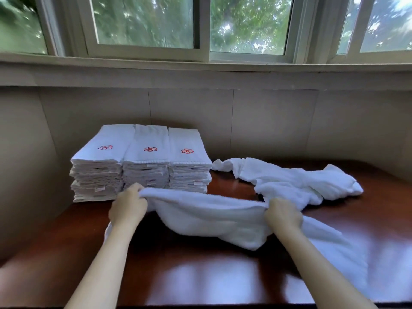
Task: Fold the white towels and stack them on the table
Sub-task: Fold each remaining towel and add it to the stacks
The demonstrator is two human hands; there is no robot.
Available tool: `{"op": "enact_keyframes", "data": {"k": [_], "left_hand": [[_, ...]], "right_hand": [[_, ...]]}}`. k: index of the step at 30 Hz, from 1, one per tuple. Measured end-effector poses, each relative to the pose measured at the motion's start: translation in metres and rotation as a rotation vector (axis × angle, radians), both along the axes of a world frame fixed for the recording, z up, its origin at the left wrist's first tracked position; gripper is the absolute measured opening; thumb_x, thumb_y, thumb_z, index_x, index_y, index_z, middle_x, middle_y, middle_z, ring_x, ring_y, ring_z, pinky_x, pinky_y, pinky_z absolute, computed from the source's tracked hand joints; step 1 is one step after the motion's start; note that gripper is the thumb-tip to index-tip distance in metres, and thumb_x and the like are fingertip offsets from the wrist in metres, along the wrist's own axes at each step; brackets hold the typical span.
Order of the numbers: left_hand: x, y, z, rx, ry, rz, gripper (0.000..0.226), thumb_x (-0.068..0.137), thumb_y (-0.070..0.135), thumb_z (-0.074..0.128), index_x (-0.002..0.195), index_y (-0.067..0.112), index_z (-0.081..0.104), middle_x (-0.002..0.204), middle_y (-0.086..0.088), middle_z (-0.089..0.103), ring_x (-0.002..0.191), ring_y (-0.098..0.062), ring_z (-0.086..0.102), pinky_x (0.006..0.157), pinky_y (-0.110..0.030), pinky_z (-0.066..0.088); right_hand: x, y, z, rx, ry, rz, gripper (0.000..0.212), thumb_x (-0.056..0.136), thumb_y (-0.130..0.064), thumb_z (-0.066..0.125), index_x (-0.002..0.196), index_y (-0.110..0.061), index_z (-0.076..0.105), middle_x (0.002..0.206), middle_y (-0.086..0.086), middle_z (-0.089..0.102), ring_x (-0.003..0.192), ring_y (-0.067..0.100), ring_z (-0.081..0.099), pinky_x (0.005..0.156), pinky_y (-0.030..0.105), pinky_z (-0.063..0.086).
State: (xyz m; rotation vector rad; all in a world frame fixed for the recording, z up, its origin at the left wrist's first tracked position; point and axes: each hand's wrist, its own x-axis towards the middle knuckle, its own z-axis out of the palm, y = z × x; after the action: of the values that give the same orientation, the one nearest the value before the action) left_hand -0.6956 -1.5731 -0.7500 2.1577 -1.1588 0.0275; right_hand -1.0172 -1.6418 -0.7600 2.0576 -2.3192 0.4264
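Observation:
A white towel (207,217) hangs stretched between my two hands above the dark wooden table (200,277). My left hand (128,207) grips its left top edge and my right hand (283,214) grips its right top edge. The cloth sags in the middle, and its lower part trails onto the table to the right. Three stacks of folded white towels (142,166) with red flower emblems stand side by side at the back left. More unfolded white towels (289,181) lie crumpled at the back right.
A beige panelled wall (267,121) rises right behind the table, with a window ledge and windows above. The table's near edge runs along the bottom of the view. Polished tabletop shows in front of my arms.

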Motion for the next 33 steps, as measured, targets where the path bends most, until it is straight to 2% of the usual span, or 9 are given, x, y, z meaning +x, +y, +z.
{"op": "enact_keyframes", "data": {"k": [5,12,17,21,23,26,28,30,33], "left_hand": [[0.019,0.007,0.084,-0.265,-0.258,0.158,0.022,0.085,0.001,0.049,0.095,0.002,0.069,0.103,-0.022,0.062,0.101,-0.042,0.053,0.071,-0.042,0.045],[0.045,0.023,0.179,0.075,-0.048,0.347,0.031,0.086,0.015,0.065,0.113,0.0,0.063,0.12,-0.021,0.06,0.113,-0.038,0.056,0.09,-0.042,0.047],[0.028,0.047,0.189,-0.635,0.146,0.188,0.034,0.093,0.001,0.04,0.123,-0.002,0.054,0.125,-0.029,0.056,0.119,-0.041,0.05,0.096,-0.038,0.037],[0.006,0.065,0.188,-0.933,0.002,0.168,0.06,0.092,-0.003,0.03,0.147,-0.009,0.007,0.154,-0.025,0.019,0.14,-0.036,0.026,0.111,-0.035,0.017],[0.008,0.069,0.188,-1.007,-0.088,0.252,0.061,0.092,-0.001,0.029,0.147,-0.01,0.004,0.156,-0.023,0.012,0.14,-0.036,0.023,0.113,-0.033,0.012],[0.02,0.064,0.182,-1.048,-0.282,0.339,0.055,0.097,0.009,0.023,0.146,-0.014,0.01,0.154,-0.028,0.012,0.141,-0.038,0.018,0.115,-0.022,-0.003],[0.031,0.05,0.176,-0.97,-0.36,0.323,0.059,0.093,0.011,0.022,0.145,-0.015,0.012,0.152,-0.033,0.013,0.139,-0.045,0.018,0.117,-0.03,-0.002],[0.045,0.029,0.16,-0.657,-0.403,0.247,0.07,0.087,0.024,0.019,0.147,-0.011,0.009,0.153,-0.033,0.009,0.138,-0.047,0.019,0.115,-0.046,0.012],[0.056,-0.002,0.119,0.029,-0.372,-0.036,0.075,0.096,0.046,0.029,0.152,0.004,0.002,0.155,-0.028,-0.009,0.141,-0.045,0.018,0.111,-0.048,0.025]], "right_hand": [[-0.007,-0.01,0.097,-0.35,-0.315,-0.034,0.014,0.08,-0.004,0.047,0.08,-0.009,0.061,0.091,0.018,0.063,0.085,0.037,0.059,0.066,0.031,0.041],[0.001,0.007,0.173,-0.392,-0.571,0.008,0.024,0.075,-0.002,0.044,0.08,-0.008,0.067,0.082,0.014,0.065,0.083,0.034,0.065,0.075,0.033,0.052],[0.015,0.042,0.187,-0.779,-0.844,0.117,0.03,0.097,-0.021,0.037,0.114,-0.018,0.061,0.092,0.002,0.064,0.091,0.026,0.053,0.075,0.028,0.033],[0.018,0.069,0.188,-0.802,-1.114,0.478,0.041,0.103,-0.027,0.034,0.144,-0.022,0.034,0.11,0.0,0.054,0.086,0.012,0.048,0.075,0.017,0.035],[0.014,0.072,0.184,-0.799,-1.003,0.613,0.049,0.102,-0.022,0.039,0.148,-0.025,0.024,0.135,0.008,0.049,0.106,0.017,0.052,0.101,0.034,0.038],[0.007,0.058,0.181,-0.892,-0.721,0.574,0.063,0.097,-0.032,0.047,0.149,-0.033,0.012,0.156,0.002,0.023,0.144,0.02,0.02,0.116,0.051,-0.001],[0.008,0.04,0.183,-0.884,-0.617,0.534,0.07,0.091,-0.044,0.043,0.147,-0.043,0.002,0.159,0.004,0.014,0.147,0.024,0.006,0.113,0.054,-0.006],[0.014,0.011,0.178,-0.713,-0.506,0.499,0.077,0.092,-0.043,0.046,0.141,-0.053,-0.013,0.16,0.009,0.005,0.147,0.026,-0.004,0.113,0.053,-0.007],[0.021,-0.027,0.14,-0.265,-0.34,0.503,0.092,0.094,-0.029,0.053,0.143,-0.035,-0.024,0.155,0.021,0.02,0.143,0.034,0.02,0.114,0.041,0.017]]}}
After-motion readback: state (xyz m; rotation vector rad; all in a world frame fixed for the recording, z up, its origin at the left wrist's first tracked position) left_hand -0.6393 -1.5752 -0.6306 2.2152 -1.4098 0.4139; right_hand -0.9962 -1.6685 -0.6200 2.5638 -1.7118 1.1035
